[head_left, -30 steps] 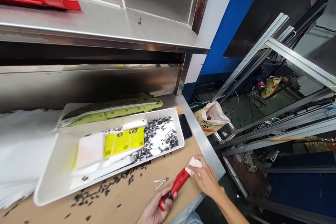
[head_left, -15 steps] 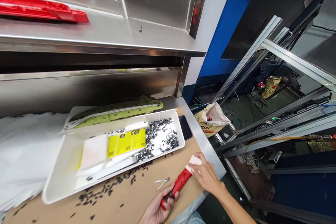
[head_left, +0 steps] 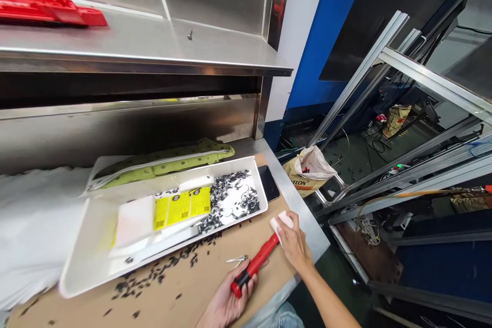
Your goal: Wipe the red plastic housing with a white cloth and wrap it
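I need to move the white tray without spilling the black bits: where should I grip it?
Grip the white tray by its two short end walls, coming in from both ends with a hand on each. It is long and shallow, with loose black pieces heaped at its right end, so a one-sided lift would probably tip them out.

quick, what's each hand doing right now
Left hand: closed on the red tool at its black end.
Right hand: fingers on the white pad at the tool's tip.

On the tabletop (head_left: 215, 271) we see a tray (head_left: 88, 261). Labels (head_left: 181, 207) lie in the tray. Right of the tray lies a phone (head_left: 268, 189); in front of it, our hands hold a tool (head_left: 255, 264). Behind the tray lies a pouch (head_left: 169, 158).
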Motion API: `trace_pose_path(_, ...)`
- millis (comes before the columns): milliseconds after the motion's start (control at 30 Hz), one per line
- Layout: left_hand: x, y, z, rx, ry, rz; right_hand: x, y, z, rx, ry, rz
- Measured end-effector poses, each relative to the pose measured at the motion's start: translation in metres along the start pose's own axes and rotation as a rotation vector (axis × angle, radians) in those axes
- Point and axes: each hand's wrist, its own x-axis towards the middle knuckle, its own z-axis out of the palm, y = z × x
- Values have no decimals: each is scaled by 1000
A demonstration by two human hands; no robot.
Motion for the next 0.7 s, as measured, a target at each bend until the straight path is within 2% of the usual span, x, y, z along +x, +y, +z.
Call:
trace_pose_path(167, 0, 1, -5, 6, -49, -7, -10, -5, 8, 42, -38, -70)
trace_pose_path(300, 1, -1, -4, -4, -91, 7, -10, -8, 8, 32, 12, -45)
trace_pose_path(433, 2, -1, -6, -9, -67, -33, -9, -10, 8, 44, -55, -101)
trace_pose_path(600, 4, 2, -11, -18, -51, -48, -11, -4, 7, 23, 2, -40)
trace_pose_path(700, 5, 3, -12, -22, -57, -39, -14, -1, 12, 32, -28, -81)
